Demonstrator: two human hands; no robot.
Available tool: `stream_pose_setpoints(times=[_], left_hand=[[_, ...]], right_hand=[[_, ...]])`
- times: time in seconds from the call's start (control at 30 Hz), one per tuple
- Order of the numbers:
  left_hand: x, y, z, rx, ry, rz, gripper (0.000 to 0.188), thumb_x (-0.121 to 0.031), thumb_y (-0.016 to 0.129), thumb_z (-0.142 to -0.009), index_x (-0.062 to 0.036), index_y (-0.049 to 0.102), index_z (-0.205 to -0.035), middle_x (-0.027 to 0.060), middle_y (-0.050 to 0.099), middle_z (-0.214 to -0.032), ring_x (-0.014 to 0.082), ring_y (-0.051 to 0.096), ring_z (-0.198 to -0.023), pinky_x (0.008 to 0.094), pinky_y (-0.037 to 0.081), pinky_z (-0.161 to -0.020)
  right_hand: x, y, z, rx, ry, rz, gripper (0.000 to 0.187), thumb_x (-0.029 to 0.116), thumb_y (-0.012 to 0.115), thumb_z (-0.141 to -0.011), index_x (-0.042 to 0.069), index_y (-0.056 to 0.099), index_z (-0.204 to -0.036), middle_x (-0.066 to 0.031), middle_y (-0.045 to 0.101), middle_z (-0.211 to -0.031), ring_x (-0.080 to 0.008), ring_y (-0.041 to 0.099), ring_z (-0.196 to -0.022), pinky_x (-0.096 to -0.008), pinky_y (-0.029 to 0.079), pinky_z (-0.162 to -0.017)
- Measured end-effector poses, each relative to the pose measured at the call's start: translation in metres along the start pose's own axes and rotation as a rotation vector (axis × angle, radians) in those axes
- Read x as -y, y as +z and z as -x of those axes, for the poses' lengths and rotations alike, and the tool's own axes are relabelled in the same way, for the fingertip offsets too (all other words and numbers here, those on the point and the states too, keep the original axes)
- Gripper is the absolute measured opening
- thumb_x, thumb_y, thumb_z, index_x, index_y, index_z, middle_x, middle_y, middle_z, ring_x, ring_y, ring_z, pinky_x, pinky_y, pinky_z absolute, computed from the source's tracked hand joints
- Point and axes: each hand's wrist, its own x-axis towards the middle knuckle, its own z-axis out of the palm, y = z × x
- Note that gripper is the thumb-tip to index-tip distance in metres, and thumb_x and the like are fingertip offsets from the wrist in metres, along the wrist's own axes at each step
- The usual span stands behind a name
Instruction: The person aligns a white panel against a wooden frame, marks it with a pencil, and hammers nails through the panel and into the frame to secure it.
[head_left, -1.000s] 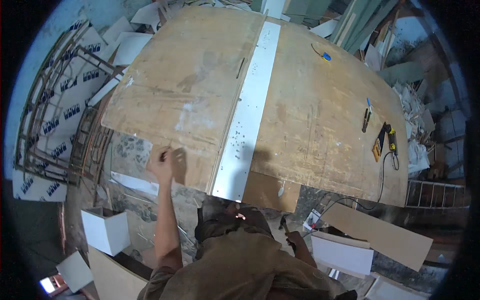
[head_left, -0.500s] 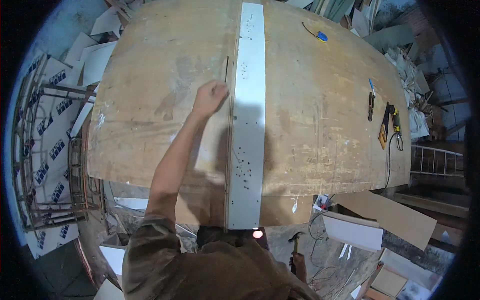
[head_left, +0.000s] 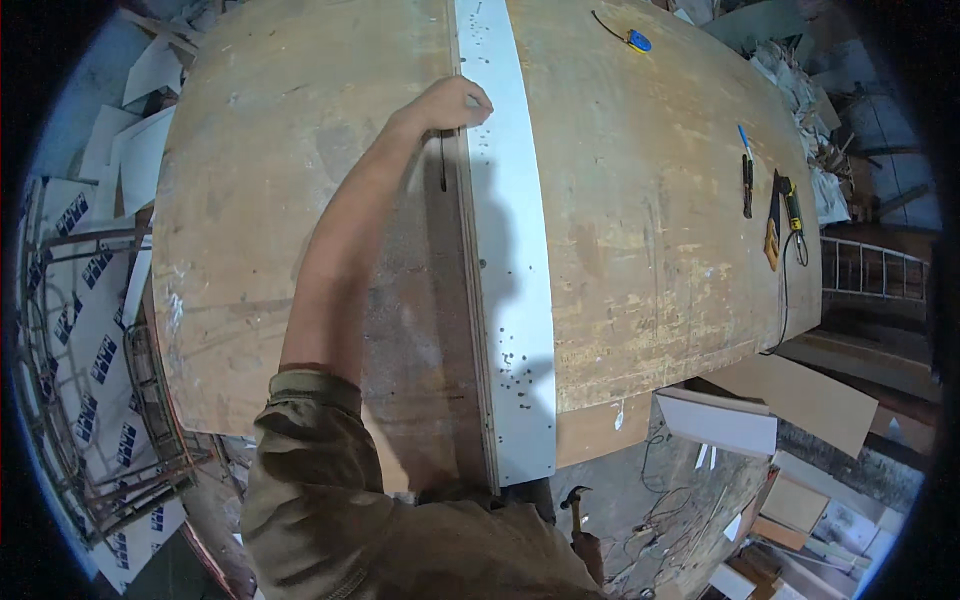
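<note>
A long white board (head_left: pixel 515 230) with a layered edge lies lengthwise on the large wooden worktable (head_left: pixel 640 240). Small dark bits, perhaps nails or screws, are scattered on it in clusters. My left hand (head_left: pixel 455 103) is over the board's far part, its thumb and fingers pinched close to one cluster; anything between the fingertips is too small to make out. A thin dark rod (head_left: pixel 443 165) lies just left of the board, below my left wrist. Low at the right, beside my body, my right hand (head_left: pixel 588 548) is wrapped round the handle of a claw hammer (head_left: pixel 576 502).
On the table's right side lie a blue tape measure (head_left: pixel 638 41), a dark-handled tool (head_left: pixel 747 185), a handsaw (head_left: pixel 772 230) and a yellow-black corded tool (head_left: pixel 792 210). Metal frames (head_left: pixel 95 400) stand at the left. Board offcuts (head_left: pixel 720 425) lie on the floor at the right.
My left hand has reached from beside the board onto its far part, near the small bits. The view has shifted. My right hand still holds the hammer low.
</note>
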Motion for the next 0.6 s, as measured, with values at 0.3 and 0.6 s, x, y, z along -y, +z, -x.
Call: stream_pose_setpoints(times=[0.3,0.6], left_hand=[[0.017,0.005,-0.022,0.196,-0.115,-0.014,0.026,-0.027,0.073,-0.078,-0.0135,0.076,-0.101,0.0085,0.073,-0.099,0.023,0.067,-0.095,0.0355,0.051,-0.087],[0.032,0.02,-0.024,0.052,0.18,-0.316,0.023,-0.033,0.072,-0.08,-0.0139,0.076,-0.092,0.0035,0.072,-0.108,0.0225,0.064,-0.104,0.0391,0.036,-0.103]], right_hand=[[0.032,-0.019,0.025,-0.022,-0.062,-0.148,0.04,0.031,0.063,-0.092,-0.003,0.06,-0.113,-0.0091,0.063,-0.067,-0.0153,0.055,-0.045,-0.0309,0.044,-0.04],[0.091,-0.091,0.074,-0.276,-0.239,-0.216,0.034,0.028,0.056,-0.096,0.001,0.052,-0.118,-0.0048,0.056,-0.062,-0.0124,0.051,-0.044,-0.0281,0.04,-0.038]])
